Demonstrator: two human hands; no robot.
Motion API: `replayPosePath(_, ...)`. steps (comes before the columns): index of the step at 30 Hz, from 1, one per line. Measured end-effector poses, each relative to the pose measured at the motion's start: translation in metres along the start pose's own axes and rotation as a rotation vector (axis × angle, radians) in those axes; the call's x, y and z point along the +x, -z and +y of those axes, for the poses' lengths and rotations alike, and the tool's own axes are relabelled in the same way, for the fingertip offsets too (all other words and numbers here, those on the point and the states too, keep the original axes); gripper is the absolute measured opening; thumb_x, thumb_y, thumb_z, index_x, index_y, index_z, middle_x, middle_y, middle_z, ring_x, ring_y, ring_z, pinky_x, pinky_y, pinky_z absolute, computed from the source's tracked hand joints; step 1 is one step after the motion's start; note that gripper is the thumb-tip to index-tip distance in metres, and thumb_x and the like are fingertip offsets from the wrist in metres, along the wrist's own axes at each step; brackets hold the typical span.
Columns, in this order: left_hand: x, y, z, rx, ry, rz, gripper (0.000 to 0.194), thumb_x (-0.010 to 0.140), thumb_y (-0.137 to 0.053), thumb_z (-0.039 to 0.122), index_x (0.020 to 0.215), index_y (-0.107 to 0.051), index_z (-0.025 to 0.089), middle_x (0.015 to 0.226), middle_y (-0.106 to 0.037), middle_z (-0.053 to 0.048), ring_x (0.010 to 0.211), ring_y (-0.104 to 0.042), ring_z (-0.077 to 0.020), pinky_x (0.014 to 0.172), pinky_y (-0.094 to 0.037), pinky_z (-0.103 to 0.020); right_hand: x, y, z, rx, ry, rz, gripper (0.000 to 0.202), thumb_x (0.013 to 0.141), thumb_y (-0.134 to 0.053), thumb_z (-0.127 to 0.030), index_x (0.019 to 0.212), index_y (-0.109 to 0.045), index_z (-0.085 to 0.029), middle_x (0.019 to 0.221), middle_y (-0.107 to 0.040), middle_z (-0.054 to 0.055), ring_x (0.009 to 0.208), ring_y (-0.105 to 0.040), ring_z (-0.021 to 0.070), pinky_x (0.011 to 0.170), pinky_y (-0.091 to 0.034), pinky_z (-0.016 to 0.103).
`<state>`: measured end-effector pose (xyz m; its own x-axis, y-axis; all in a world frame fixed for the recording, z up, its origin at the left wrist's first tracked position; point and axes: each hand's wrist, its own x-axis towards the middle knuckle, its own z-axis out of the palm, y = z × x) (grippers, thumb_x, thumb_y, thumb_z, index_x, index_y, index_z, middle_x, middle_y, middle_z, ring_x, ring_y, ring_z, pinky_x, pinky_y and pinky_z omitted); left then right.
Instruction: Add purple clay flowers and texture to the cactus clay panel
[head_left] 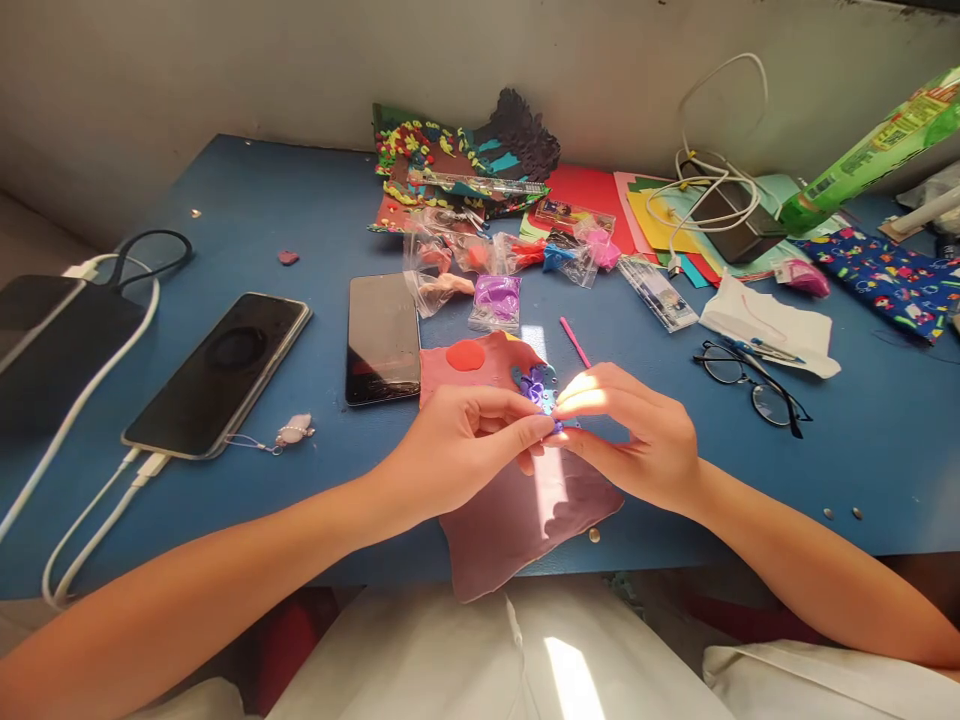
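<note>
A small bit of purple clay (557, 427) sits pinched between the fingertips of my left hand (480, 440) and my right hand (637, 435). Both hands are closed and meet just above a clay-covered sheet (502, 530). Its lower part is dull mauve, its upper part pinkish with a red disc (466, 356). Purple clay petals (535, 385) on a teal patch show beyond my fingertips, partly covered by them. A pink stick tool (575, 342) lies just past my right hand. Sunlight falls across my right fingers and the sheet.
Left of the sheet lie a dark phone (383, 338) and another charging phone (217, 375). Bagged clay (496, 300) sits behind the sheet, with a decorated clay picture (450, 160) at the wall. Eyeglasses (752, 385), coloured papers (592, 195) and a green wrapper tube (870, 155) occupy the right.
</note>
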<state>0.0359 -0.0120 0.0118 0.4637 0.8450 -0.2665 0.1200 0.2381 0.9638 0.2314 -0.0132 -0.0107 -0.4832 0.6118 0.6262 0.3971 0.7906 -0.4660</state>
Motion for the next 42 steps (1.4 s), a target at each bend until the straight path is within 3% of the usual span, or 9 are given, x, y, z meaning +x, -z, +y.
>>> replayPosePath(6,0.0003,0.0031,0.0064,0.005,-0.036,0.033,0.013,0.080,-0.065,0.027,0.074,-0.071,0.016,0.059,-0.067,0.001,0.057,-0.063,-0.0106,0.057,-0.052,-0.020,0.0018,0.0026,0.0010,0.118,-0.092,0.060,0.007,0.083,-0.063,-0.014,0.086,-0.059,-0.019,0.076,-0.065,0.004,0.073,-0.063,0.0153,0.065,-0.056,0.031)
replayPosePath(10,0.0002,0.0016,0.0043,0.006,-0.026,-0.007,0.012,0.081,-0.064,0.025,0.076,-0.070,0.017,0.059,-0.065,0.002,0.057,-0.063,-0.0092,0.056,-0.051,-0.018,0.0013,0.0021,0.0009,0.096,-0.043,-0.008,0.015,0.083,-0.065,-0.016,0.098,-0.060,-0.018,0.085,-0.068,0.007,0.082,-0.064,0.0165,0.071,-0.056,0.032)
replayPosePath(18,0.0004,0.0019,0.0046,0.041,0.003,-0.033,0.014,0.084,-0.063,0.028,0.080,-0.070,0.016,0.059,-0.064,0.002,0.058,-0.063,-0.0100,0.051,-0.047,-0.018,0.0021,0.0016,-0.0014,0.076,-0.058,-0.051,0.007,0.088,-0.055,-0.012,0.092,-0.057,-0.018,0.076,-0.061,0.003,0.071,-0.058,0.0121,0.062,-0.051,0.026)
replayPosePath(25,0.0019,0.0020,0.0083,-0.077,0.002,0.057,0.009,0.083,-0.062,0.020,0.081,-0.068,0.013,0.058,-0.064,0.003,0.053,-0.059,-0.0068,0.047,-0.042,-0.015,0.0020,0.0011,0.0053,-0.211,-0.118,0.217,0.009,0.085,-0.060,-0.011,0.087,-0.059,-0.020,0.075,-0.063,0.002,0.070,-0.059,0.0131,0.062,-0.049,0.027)
replayPosePath(28,0.0029,0.0025,0.0055,-0.108,0.005,0.075,0.011,0.082,-0.064,0.022,0.080,-0.068,0.013,0.061,-0.064,0.002,0.053,-0.058,-0.0070,0.041,-0.036,-0.015,0.0024,0.0015,0.0049,-0.210,-0.069,0.251,0.012,0.084,-0.062,-0.010,0.089,-0.061,-0.020,0.077,-0.064,0.003,0.070,-0.060,0.0139,0.062,-0.050,0.028)
replayPosePath(35,0.0037,0.0007,0.0033,-0.105,0.040,0.040,0.015,0.084,-0.062,0.026,0.082,-0.070,0.013,0.065,-0.066,-0.001,0.054,-0.059,-0.0074,0.040,-0.035,-0.013,0.0012,0.0006,0.0020,-0.093,0.102,0.078,0.015,0.084,-0.064,-0.015,0.099,-0.063,-0.020,0.097,-0.069,0.009,0.089,-0.064,0.0189,0.078,-0.053,0.037)
replayPosePath(42,0.0035,0.0002,0.0085,-0.068,0.065,0.008,0.020,0.087,-0.057,0.021,0.074,-0.070,0.012,0.061,-0.066,-0.001,0.051,-0.056,-0.0063,0.042,-0.038,-0.013,-0.0005,-0.0009,0.0032,-0.066,0.030,0.024,0.028,0.085,-0.064,-0.018,0.113,-0.059,-0.019,0.098,-0.069,0.009,0.092,-0.065,0.0186,0.079,-0.053,0.035)
